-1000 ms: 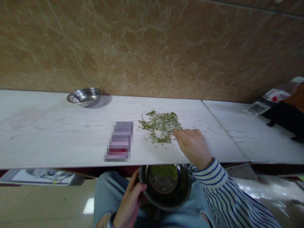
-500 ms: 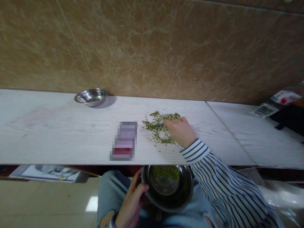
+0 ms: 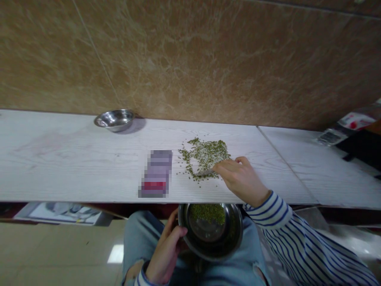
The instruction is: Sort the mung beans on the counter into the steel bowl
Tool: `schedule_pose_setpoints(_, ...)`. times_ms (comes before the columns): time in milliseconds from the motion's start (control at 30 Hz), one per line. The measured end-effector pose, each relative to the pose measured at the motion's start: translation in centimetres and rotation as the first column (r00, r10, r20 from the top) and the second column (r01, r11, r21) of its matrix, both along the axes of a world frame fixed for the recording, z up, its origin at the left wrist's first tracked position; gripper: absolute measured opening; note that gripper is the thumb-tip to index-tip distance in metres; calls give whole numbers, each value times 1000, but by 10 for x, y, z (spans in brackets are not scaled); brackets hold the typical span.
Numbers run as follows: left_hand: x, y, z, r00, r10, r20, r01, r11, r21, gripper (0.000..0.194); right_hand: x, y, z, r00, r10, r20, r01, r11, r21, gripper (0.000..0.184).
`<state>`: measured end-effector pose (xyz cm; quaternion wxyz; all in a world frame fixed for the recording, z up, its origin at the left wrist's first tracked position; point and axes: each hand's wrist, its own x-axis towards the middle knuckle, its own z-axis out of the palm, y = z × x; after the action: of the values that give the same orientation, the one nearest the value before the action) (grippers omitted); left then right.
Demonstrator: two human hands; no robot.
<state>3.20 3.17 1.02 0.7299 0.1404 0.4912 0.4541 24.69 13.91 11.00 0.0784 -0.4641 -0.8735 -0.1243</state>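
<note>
My left hand (image 3: pixel 168 248) grips the left rim of a deep steel bowl (image 3: pixel 212 252), thumb over the edge. The bowl tilts below the table's front edge, and small green beans (image 3: pixel 208 213) lie along its far side. Over the tabletop, my right hand (image 3: pixel 239 176) is closed around the end of a thin, flat grey tool (image 3: pixel 205 172); its exact kind is unclear. The tool's tip touches the near left part of a patch of scattered green beans (image 3: pixel 208 153).
A small steel bowl (image 3: pixel 115 121) stands by the wall at the back left. A blurred-out, phone-shaped object (image 3: pixel 156 173) lies left of the beans. On the far right are a clear plastic package (image 3: pixel 333 137) and a black item (image 3: pixel 361 145). Below, an open drawer (image 3: pixel 64 213) holds things.
My right hand has drawn the grey tool toward me and slightly right, from mid-patch to its near edge. Beans have shifted, and a bare strip shows. The left hand still holds the bowl.
</note>
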Motion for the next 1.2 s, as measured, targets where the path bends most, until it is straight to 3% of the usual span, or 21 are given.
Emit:
schedule_pose_setpoints(200,-1,-1,-1,1000,-8,3,8,1000,3,53,-10,-1,0,999,-45,-8,45,999,26,21)
schedule_pose_setpoints(467,-9,-2,1,1000,16,1,-16,1000,16,51,-24,-28,-8,994,-50,-97,53,998,28,21)
schedule_pose_setpoints(633,-16,-4,2,999,45,-13,-45,999,-1,52,-43,-15,-1,987,-100,-127,102,995,14,22)
schedule_pose_setpoints(833,-24,-6,0,995,99,3,-99,995,4,55,-75,-1,8,942,-253,-219,219,962,-165,22)
schedule_pose_setpoints(1200,-33,-7,0,998,64,23,-64,998,17,56,-90,-9,-5,882,-253,-399,103,927,-361,22)
